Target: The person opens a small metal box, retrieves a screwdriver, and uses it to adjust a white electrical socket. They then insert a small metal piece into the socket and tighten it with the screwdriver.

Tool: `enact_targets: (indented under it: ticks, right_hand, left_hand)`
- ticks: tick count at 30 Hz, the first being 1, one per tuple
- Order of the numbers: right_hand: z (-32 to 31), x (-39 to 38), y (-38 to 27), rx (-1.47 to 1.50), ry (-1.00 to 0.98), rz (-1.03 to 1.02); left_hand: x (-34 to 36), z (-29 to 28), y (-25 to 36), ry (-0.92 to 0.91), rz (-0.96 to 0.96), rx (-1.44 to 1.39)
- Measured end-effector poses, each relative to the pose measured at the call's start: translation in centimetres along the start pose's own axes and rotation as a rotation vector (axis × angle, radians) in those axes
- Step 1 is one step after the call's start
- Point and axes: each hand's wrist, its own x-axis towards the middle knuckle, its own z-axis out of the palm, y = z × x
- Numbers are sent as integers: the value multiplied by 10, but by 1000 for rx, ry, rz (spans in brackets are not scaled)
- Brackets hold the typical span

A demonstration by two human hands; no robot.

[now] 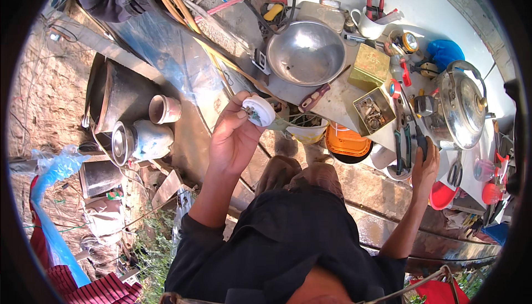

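Note:
My left hand (pixel 235 135) is raised and holds a small round white part (pixel 258 110) with dark bits inside, pinched between thumb and fingers. My right hand (pixel 424 166) reaches out to the cluttered white table (pixel 421 5) and grips a dark-handled tool (pixel 419 135), apparently a screwdriver, that points up toward the metal kettle (pixel 461 104). Pliers (pixel 402 146) with dark handles lie just left of that hand. A large steel bowl (pixel 306 53) sits on the table beyond the left hand.
An open tin of small metal parts (pixel 372 111), a gold box (pixel 369 67), an orange lid (pixel 346 140), a white jug (pixel 367 26) and red-handled tools (pixel 374 4) crowd the table. Pots and a clay cup (pixel 164 109) sit on the ground at left, hoses (pixel 183 10) above.

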Motion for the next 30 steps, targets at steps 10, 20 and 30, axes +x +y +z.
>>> enact_targets:
  ticks: [10, 20, 30]
  right_hand:
    - [-58, -83, -45, 1134, 403, 593]
    - [22, -95, -357, 1783, -96, 45]
    - [26, 6, -605, 1254, -138, -470]
  left_hand:
    - [2, -35, 93, -75, 48, 54]
    - [-40, -97, 285, -233, 155, 327]
    - [35, -66, 374, -552, 76, 385]
